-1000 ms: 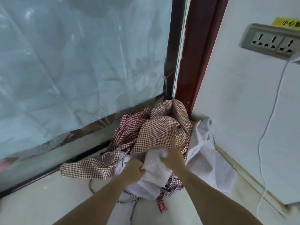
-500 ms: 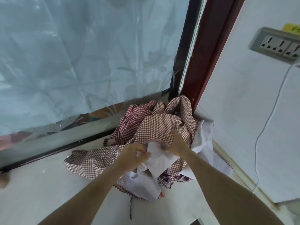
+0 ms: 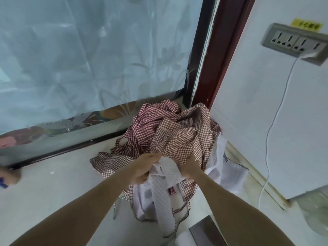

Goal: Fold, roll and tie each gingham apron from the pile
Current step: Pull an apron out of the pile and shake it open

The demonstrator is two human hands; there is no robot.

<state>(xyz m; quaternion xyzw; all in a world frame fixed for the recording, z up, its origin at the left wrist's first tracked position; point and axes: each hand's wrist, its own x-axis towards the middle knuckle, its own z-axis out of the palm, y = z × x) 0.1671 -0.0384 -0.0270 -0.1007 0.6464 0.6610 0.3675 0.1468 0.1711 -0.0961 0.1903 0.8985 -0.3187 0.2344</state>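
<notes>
A heap of red and brown gingham aprons [image 3: 170, 132] lies in the corner where the window meets the door frame. From its front edge hangs a pale, white-backed apron [image 3: 159, 194], its strap and trim trailing down toward me. My left hand [image 3: 143, 166] grips the bunched top of that pale apron. My right hand [image 3: 190, 166] grips the same cloth a little to the right, fingers tucked under the brown gingham fold. Both forearms reach in from the bottom of the frame.
A frosted window [image 3: 88, 59] fills the left and a dark red door frame [image 3: 218, 55] stands behind the heap. On the white wall at right sits a socket strip [image 3: 294, 43] with a white cable [image 3: 276, 121] running down. A grey box corner [image 3: 205, 229] lies at the bottom.
Both hands have lifted the pale apron up and toward me, so more of it and its strap now hangs free. The camera view has shifted left and down.
</notes>
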